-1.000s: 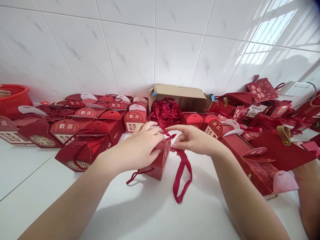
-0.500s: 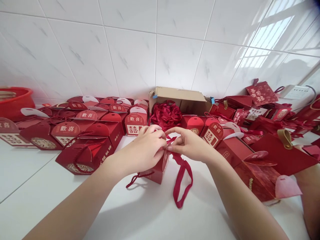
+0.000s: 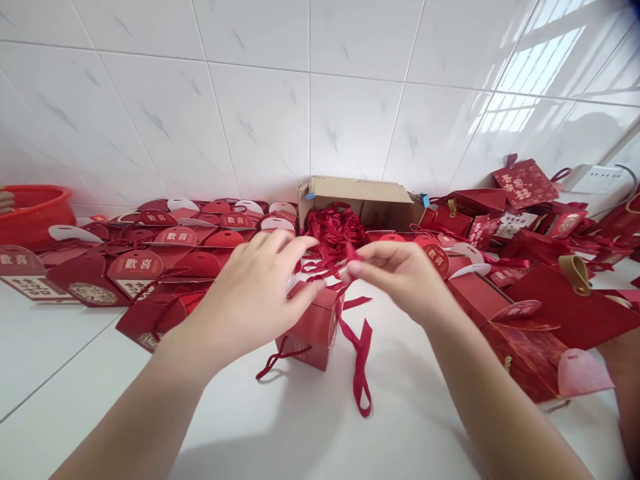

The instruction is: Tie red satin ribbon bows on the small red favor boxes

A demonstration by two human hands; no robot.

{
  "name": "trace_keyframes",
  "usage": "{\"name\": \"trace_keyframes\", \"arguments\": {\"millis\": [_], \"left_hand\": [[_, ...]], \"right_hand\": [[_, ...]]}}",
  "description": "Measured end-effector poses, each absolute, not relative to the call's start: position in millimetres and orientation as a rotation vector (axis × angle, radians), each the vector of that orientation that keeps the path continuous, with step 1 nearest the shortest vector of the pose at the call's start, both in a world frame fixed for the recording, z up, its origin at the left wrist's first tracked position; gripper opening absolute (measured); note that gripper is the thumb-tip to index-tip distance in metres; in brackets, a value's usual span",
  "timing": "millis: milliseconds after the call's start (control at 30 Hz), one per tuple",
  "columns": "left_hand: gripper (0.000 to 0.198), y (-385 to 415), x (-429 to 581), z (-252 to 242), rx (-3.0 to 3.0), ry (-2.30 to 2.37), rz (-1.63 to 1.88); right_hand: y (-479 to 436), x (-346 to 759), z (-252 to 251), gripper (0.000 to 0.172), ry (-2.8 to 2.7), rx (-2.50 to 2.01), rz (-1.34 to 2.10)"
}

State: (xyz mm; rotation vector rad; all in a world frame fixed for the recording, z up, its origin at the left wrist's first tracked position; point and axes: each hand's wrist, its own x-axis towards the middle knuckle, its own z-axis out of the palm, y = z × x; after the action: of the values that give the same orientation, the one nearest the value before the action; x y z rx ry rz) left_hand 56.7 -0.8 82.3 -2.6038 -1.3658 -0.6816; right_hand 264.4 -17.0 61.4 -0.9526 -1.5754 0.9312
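Note:
A small red gift box (image 3: 309, 327) stands upright on the white surface in front of me, a twisted red cord hanging from its near side. My left hand (image 3: 265, 280) is above its left part, fingers spread and holding nothing; the thumb is close to the top of the box. Over the right edge of the box, my right hand (image 3: 400, 273) pinches a dark red ribbon (image 3: 361, 360) between thumb and fingertips. The ribbon's loose length trails down past the box onto the surface.
A cardboard box (image 3: 360, 189) by the tiled wall holds a heap of red ribbon (image 3: 336, 230). Rows of red gift boxes (image 3: 220, 220) fill the left, more boxes (image 3: 565, 303) the right. A red basin (image 3: 40, 213) stands far left with another person's hand at it.
My left hand has let go of the box top and opened, moving left. My right hand has moved right and up, drawing the ribbon off the box edge.

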Motion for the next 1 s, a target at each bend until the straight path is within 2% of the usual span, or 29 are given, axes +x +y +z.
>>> {"name": "trace_keyframes", "arguments": {"millis": [67, 167, 267, 400, 567, 667, 1000], "left_hand": [[0.056, 6.5, 48.3, 79.8, -2.675, -1.720, -0.298], [0.054, 27.5, 43.3, 70.5, -2.811, -1.981, 0.090], [0.052, 48.1, 49.1, 59.8, -2.905, -1.946, 0.050], [0.045, 58.3, 60.2, 49.5, -2.951, -1.903, 0.013], [0.042, 54.9, 65.9, 46.6, -2.929, -1.858, 0.018], [0.043, 54.1, 66.4, 47.5, -2.957, -1.877, 0.019], [0.040, 51.9, 69.2, 39.9, -3.022, -1.835, 0.019]], "right_hand": [[-38.2, 270.1, 72.5, 0.011, -1.444, -0.839, 0.792], [-73.5, 277.2, 89.5, 0.009, -1.355, -0.659, 0.549], [-84.6, 276.1, 94.6, 0.015, -1.360, -0.680, 0.478], [-48.6, 262.0, 76.0, 0.022, -1.617, -0.946, 0.622], [0.4, 244.3, 40.5, 0.021, -1.784, -1.317, 0.826], [7.9, 239.8, 28.4, 0.023, -1.798, -1.313, 0.904], [12.3, 236.7, 19.7, 0.022, -1.819, -1.272, 0.860]]}}
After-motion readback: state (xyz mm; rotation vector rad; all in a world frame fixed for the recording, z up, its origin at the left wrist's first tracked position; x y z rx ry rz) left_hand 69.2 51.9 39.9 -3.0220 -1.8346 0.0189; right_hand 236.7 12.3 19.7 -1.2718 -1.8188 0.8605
